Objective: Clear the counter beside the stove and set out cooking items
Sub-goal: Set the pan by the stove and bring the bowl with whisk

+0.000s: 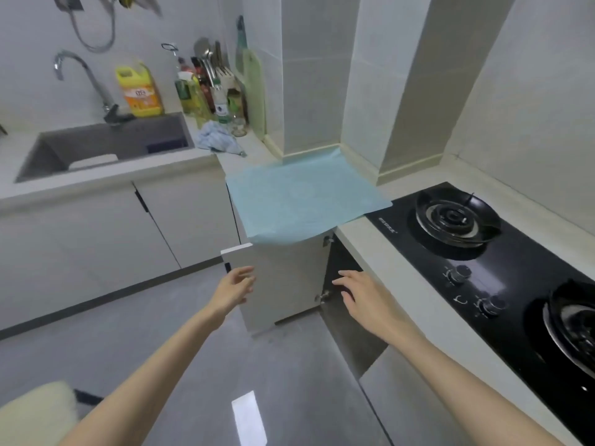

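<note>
Pale blue sheet point(306, 194) lies flat over the corner of the bench point(370, 252), between the sink point(106, 146) and the black glass stove point(515, 294). Its longer side runs from the sink side toward the stove. One corner reaches the stove's glass, and the near edge droops over the bench front.

Below it a white cupboard door point(283, 284) stands swung open toward the camera, and the cupboard point(341, 262) behind it is too dark for its contents to be made out.

The person's left hand point(233, 289) hovers at the door's outer edge, fingers relaxed and loosely spread, grasping nothing. Whether they touch the door cannot be told. The right hand point(360, 297) reaches in front of the dark opening below the bench edge, fingers straight and spread, also holding nothing.

The stove's far burner point(457, 217) shows whole, while the near burner point(573, 329) is cut off by the frame's right edge. A small white brand mark point(388, 229) on the glass is too blurred to read.

By the sink, a yellow jug point(140, 91) carries an orange label with unreadable writing. Beside it stand a cluster of bottles point(209, 91), a crumpled blue cloth point(217, 138) and a green cutting board point(254, 91) leaning upright against the tiled wall.
</note>
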